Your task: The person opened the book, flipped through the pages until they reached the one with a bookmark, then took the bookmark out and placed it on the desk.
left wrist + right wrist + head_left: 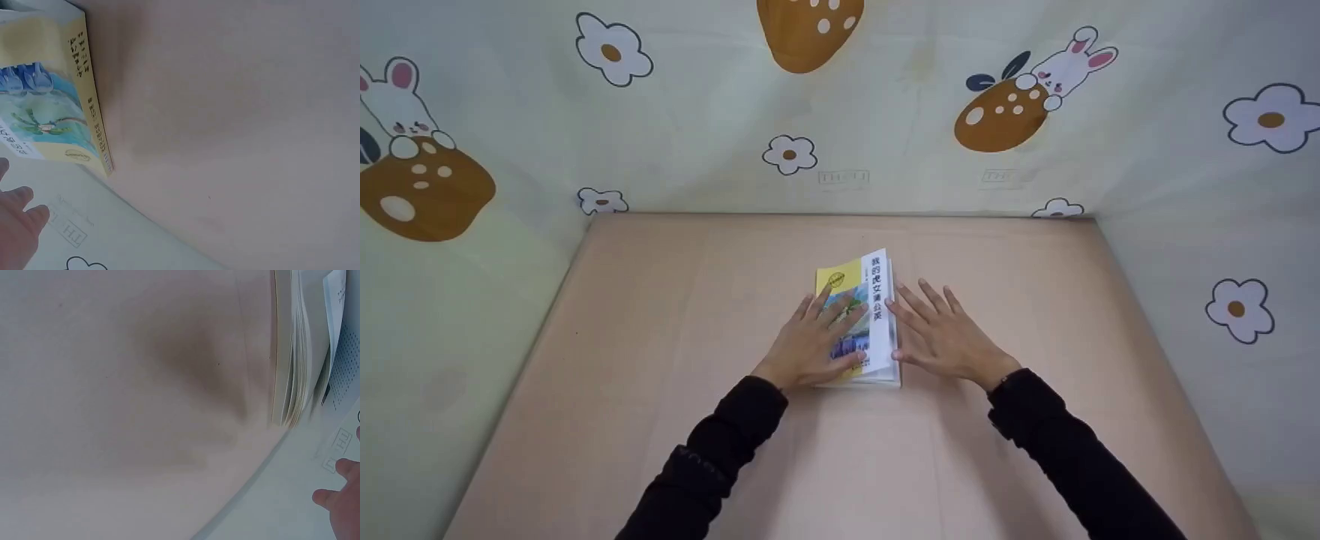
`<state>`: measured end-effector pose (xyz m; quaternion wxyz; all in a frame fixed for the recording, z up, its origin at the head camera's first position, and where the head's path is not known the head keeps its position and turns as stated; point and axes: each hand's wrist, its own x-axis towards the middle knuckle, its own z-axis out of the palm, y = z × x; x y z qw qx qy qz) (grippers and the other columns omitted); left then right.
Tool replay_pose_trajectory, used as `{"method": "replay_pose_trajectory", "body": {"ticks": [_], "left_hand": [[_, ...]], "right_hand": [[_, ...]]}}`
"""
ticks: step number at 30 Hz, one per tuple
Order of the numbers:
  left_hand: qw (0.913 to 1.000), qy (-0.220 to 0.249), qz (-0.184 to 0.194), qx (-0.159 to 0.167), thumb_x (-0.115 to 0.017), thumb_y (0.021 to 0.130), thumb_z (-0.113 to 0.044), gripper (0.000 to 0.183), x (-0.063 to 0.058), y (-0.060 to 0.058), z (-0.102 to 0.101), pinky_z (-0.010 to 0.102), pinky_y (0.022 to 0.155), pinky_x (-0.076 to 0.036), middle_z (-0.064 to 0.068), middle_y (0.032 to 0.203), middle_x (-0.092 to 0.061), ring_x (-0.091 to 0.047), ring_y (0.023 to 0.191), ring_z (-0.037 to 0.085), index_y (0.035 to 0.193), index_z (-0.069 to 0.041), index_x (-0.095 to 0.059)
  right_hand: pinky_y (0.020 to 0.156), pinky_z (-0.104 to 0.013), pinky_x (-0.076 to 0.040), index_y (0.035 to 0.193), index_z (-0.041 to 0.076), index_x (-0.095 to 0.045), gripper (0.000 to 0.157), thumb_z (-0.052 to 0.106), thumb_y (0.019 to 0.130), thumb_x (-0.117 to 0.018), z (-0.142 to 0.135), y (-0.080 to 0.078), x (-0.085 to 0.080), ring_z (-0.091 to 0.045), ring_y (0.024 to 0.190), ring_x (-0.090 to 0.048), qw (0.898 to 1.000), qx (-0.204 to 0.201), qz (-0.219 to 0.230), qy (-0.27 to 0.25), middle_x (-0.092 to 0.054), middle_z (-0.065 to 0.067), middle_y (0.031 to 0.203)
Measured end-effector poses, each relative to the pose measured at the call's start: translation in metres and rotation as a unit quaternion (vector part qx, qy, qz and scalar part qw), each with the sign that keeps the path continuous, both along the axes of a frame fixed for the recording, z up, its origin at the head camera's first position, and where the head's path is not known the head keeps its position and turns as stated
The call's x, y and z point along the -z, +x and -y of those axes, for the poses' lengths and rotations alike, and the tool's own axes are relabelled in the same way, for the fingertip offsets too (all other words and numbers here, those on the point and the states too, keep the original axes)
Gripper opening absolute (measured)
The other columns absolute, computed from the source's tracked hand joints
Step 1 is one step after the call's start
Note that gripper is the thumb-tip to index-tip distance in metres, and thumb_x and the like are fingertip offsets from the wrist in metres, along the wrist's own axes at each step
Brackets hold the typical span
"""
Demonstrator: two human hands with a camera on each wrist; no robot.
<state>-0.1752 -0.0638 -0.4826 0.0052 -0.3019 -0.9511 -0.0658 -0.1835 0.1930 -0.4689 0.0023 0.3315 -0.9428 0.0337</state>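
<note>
A paperback book (877,330) with a yellow, blue and white cover lies on the table, its front cover slightly raised at the right edge. Over its left half, my left hand (810,341) is spread with straight fingers, overlapping the cover in the head view. My right hand (952,341), fingers also spread, is at the book's right edge and grips nothing. In the left wrist view the yellow spine and painted cover of the book (50,121) show beyond the fingers. From the right wrist, the page edges of the book (289,354) appear slightly fanned under the lifted cover.
The pinkish-tan table (660,300) extends around the book on all sides. A pale cloth wall (697,112) printed with rabbits, flowers and brown fruit encloses the table's back and both sides.
</note>
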Motion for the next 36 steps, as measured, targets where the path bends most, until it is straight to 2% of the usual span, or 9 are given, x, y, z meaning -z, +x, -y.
{"method": "replay_pose_trajectory", "body": {"ticks": [5,11,20,28,36], "left_hand": [[0.9996,0.012,0.026,-0.001,-0.029,0.09,-0.065,0.071,0.01,0.005,-0.006,0.049,0.117,-0.012,0.004,0.157,-0.016,-0.012,0.144,0.032,0.149,-0.026,-0.021],[0.9998,-0.004,0.022,0.0,-0.027,0.091,-0.065,0.07,0.019,0.01,-0.011,0.048,0.116,-0.018,0.004,0.156,-0.02,-0.016,0.143,0.031,0.148,-0.025,-0.024],[0.9992,-0.009,0.038,-0.004,-0.026,0.09,-0.065,0.07,0.03,0.013,-0.018,0.046,0.114,-0.024,0.004,0.155,-0.022,-0.02,0.142,0.031,0.148,-0.025,-0.026],[0.9997,0.005,0.022,-0.001,-0.031,0.089,-0.066,0.071,0.038,0.013,-0.02,0.045,0.112,-0.028,0.007,0.153,-0.026,-0.027,0.139,0.034,0.147,-0.024,-0.03],[0.9999,0.008,0.012,-0.003,-0.034,0.087,-0.068,0.074,0.038,0.013,-0.022,0.044,0.113,-0.027,0.009,0.15,-0.033,-0.031,0.137,0.034,0.145,-0.023,-0.034]], "right_hand": [[0.114,-0.058,-0.012,0.149,0.026,-0.018,0.075,0.064,0.088,-0.038,0.0,0.001,0.003,-0.033,0.144,-0.008,1.0,0.0,0.001,0.001,-0.012,-0.003,0.158],[0.112,-0.059,-0.015,0.149,0.024,-0.02,0.076,0.065,0.088,-0.038,-0.002,0.004,0.01,-0.034,0.143,-0.01,1.0,-0.004,0.003,0.001,-0.012,-0.003,0.158],[0.113,-0.055,-0.02,0.148,0.019,-0.025,0.076,0.061,0.088,-0.043,-0.002,0.009,0.021,-0.036,0.141,-0.017,1.0,-0.017,0.017,-0.018,-0.02,-0.009,0.155],[0.11,-0.052,-0.027,0.147,0.018,-0.028,0.077,0.063,0.087,-0.043,-0.003,0.013,0.028,-0.037,0.138,-0.027,0.999,-0.016,0.033,-0.033,-0.024,-0.011,0.154],[0.107,-0.049,-0.031,0.147,0.021,-0.028,0.079,0.066,0.085,-0.045,-0.003,0.018,0.034,-0.033,0.133,-0.033,0.998,-0.012,0.055,-0.04,-0.023,-0.007,0.154]]}}
